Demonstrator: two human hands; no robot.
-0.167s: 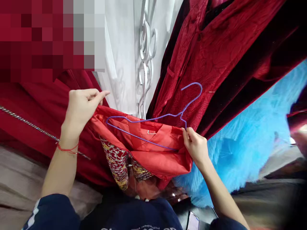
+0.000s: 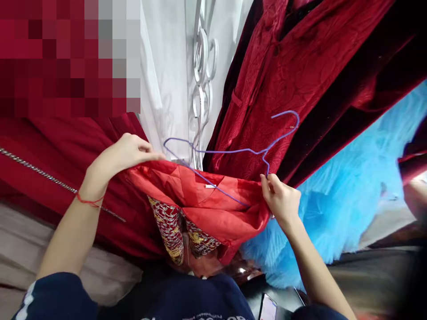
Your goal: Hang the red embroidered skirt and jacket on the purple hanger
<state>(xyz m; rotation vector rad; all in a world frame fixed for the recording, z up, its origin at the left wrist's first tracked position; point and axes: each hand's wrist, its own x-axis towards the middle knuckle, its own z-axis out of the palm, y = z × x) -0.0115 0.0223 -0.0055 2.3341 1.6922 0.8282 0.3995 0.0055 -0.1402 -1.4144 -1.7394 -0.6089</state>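
Observation:
A red garment (image 2: pixel 223 222) with a smooth lining and a patterned outer side (image 2: pixel 167 226) is stretched between my two hands. My left hand (image 2: pixel 125 153) closes on its left end, with the thumb pointing right; some of its fingers are hidden. My right hand (image 2: pixel 282 198) pinches the right end together with a purple wire hanger (image 2: pixel 230 152). The hanger's left end stands above the garment's edge, while its right end goes down inside. Its hook points up and to the left. A small white label (image 2: pixel 210 186) shows on the lining.
Dark red clothes (image 2: pixel 267 102) hang behind on the right, with fluffy blue fabric (image 2: pixel 327 209) beside them. More red cloth (image 2: pixel 110 222) hangs on the left. A white scrolled metal frame (image 2: pixel 201 62) stands at the back. A phone (image 2: pixel 268 306) lies below.
The hanger has shifted right and its left end has risen out of the garment. My left hand has tipped lower and flatter; my right hand has moved slightly right.

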